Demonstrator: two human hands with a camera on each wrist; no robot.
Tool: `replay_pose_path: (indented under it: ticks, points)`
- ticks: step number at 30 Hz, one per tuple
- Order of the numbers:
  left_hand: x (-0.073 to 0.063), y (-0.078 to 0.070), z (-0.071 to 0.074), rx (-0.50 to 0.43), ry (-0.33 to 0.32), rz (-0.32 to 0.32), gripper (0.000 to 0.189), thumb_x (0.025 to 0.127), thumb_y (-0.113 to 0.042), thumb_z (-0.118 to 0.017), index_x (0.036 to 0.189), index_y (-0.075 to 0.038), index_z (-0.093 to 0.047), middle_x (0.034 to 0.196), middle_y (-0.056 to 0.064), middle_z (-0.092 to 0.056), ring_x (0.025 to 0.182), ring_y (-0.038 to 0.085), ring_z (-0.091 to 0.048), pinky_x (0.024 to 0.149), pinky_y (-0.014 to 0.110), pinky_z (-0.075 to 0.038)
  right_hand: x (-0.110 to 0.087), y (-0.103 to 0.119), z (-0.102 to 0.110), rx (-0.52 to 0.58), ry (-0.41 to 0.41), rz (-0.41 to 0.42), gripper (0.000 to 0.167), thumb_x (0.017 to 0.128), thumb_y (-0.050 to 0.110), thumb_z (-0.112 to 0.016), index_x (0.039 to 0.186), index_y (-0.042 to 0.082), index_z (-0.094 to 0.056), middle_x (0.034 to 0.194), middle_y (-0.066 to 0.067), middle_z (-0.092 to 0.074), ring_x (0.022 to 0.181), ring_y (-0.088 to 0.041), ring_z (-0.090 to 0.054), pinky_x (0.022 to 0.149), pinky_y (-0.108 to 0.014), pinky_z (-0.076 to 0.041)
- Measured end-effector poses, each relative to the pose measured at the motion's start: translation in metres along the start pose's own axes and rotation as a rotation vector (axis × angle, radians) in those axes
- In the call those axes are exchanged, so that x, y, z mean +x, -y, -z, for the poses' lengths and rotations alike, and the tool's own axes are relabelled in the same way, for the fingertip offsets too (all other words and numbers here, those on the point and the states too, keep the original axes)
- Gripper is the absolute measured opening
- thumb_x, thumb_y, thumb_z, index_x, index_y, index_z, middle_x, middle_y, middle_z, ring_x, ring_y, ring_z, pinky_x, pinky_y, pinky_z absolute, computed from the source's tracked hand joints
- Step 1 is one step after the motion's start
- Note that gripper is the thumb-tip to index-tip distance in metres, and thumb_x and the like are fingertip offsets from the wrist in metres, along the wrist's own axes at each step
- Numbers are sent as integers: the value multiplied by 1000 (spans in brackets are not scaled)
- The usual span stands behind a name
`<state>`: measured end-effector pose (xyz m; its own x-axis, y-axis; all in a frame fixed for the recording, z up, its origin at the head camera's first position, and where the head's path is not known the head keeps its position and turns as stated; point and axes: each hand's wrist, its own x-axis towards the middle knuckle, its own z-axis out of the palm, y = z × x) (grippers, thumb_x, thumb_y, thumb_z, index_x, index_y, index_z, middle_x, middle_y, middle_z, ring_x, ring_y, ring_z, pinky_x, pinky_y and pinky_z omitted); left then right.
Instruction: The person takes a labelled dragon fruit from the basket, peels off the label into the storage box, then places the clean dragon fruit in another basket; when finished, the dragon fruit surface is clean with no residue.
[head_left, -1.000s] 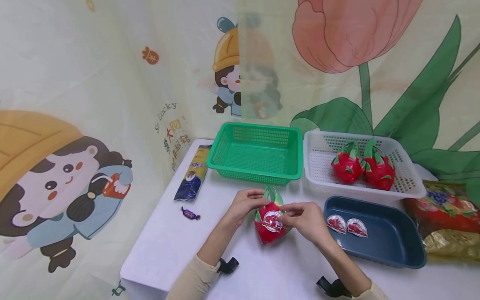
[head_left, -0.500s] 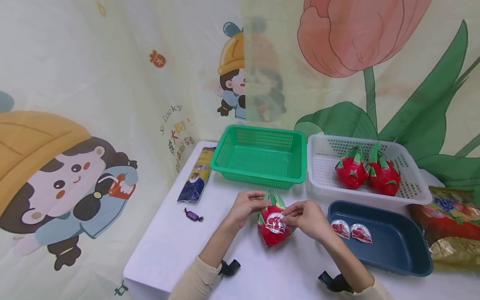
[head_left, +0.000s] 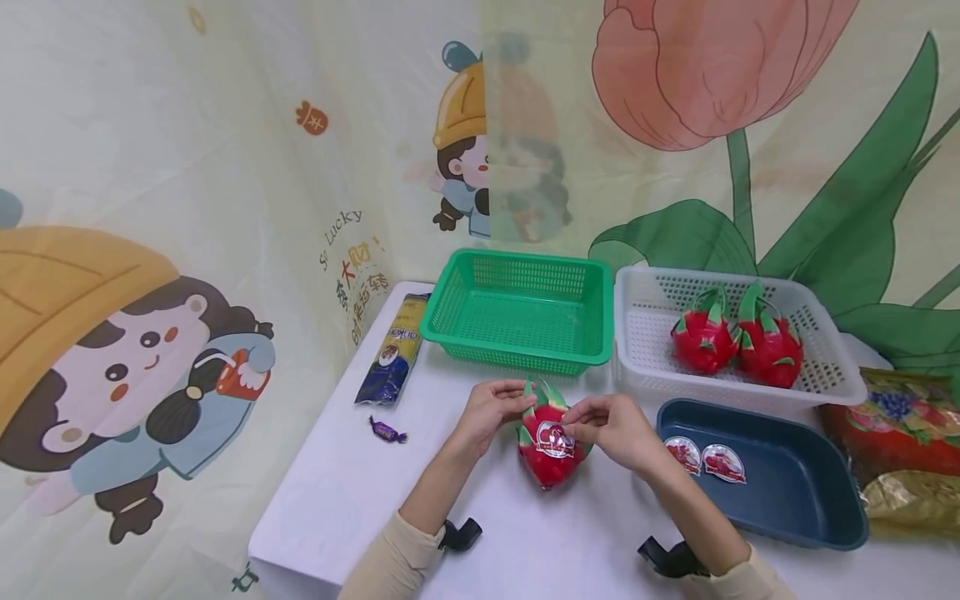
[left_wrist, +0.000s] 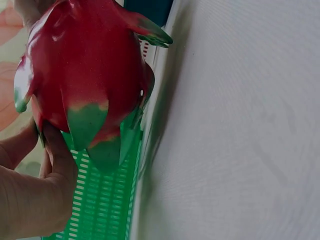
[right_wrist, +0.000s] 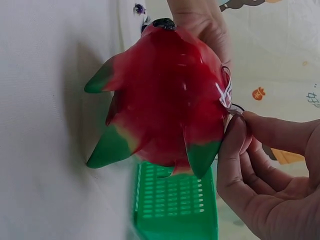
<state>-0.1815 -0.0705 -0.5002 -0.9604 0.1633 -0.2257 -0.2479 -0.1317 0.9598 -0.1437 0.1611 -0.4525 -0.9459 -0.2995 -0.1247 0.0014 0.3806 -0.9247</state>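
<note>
A red dragon fruit [head_left: 549, 467] with green-tipped scales lies on the white table, its leafy end pointing away from me. My left hand [head_left: 487, 411] grips it near the leafy end; in the left wrist view the thumb and fingers pinch at a scale. A round sticker [head_left: 555, 442] with a red print is on the fruit's upper face. With thumb and forefinger, my right hand [head_left: 611, 429] pinches the sticker's right edge; the right wrist view shows this edge [right_wrist: 225, 95] standing off the skin. Two similar stickers [head_left: 723, 463] lie in a dark blue tray [head_left: 787, 500] on the right.
Behind the fruit stands a green basket [head_left: 517, 354]. Beside it, a white basket [head_left: 645, 333] holds two dragon fruits [head_left: 770, 350]. A blue-and-gold packet [head_left: 393, 350] and a purple wrapped candy [head_left: 387, 430] lie left. A red-and-gold bag [head_left: 907, 450] sits far right.
The sticker has tilted on the fruit and looks less round than before, with the right fingers still at its edge. The left hand keeps its grip. The head view has shifted slightly.
</note>
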Motion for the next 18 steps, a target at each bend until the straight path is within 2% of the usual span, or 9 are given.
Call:
replay_pose_path:
  ticks: [5, 8, 15, 18]
  points:
    - [1, 1, 0, 5, -5, 7, 44, 93, -7, -79, 129, 13, -64, 98, 6, -74, 86, 12, -70, 80, 26, -63, 3, -5, 2, 84, 44, -12, 26, 92, 11, -80, 114, -4, -74, 91, -12, -76, 78, -23, -69, 71, -32, -62]
    - [2, 2, 0, 1, -11, 10, 42, 92, -5, -78, 128, 12, -65, 97, 5, -75, 86, 11, -70, 79, 25, -62, 4, -5, 1, 84, 41, -16, 28, 92, 13, -80, 116, -1, -76, 91, -10, -77, 77, -23, -70, 70, -33, -63]
    - [3, 3, 0, 5, -32, 6, 39, 92, -6, -79, 126, 10, -68, 100, 6, -76, 86, 10, -70, 80, 25, -62, 7, -1, -7, -12, -30, 8, 19, 88, 21, -85, 100, 6, -82, 86, -5, -76, 69, -23, -69, 67, -45, -63]
    - [2, 4, 0, 7, -34, 5, 39, 92, -6, -78, 127, 10, -67, 102, 7, -77, 86, 10, -70, 80, 26, -62, 9, 2, -10, -107, -77, 35, 15, 89, 20, -85, 97, 8, -83, 84, -3, -75, 69, -19, -69, 64, -40, -62]
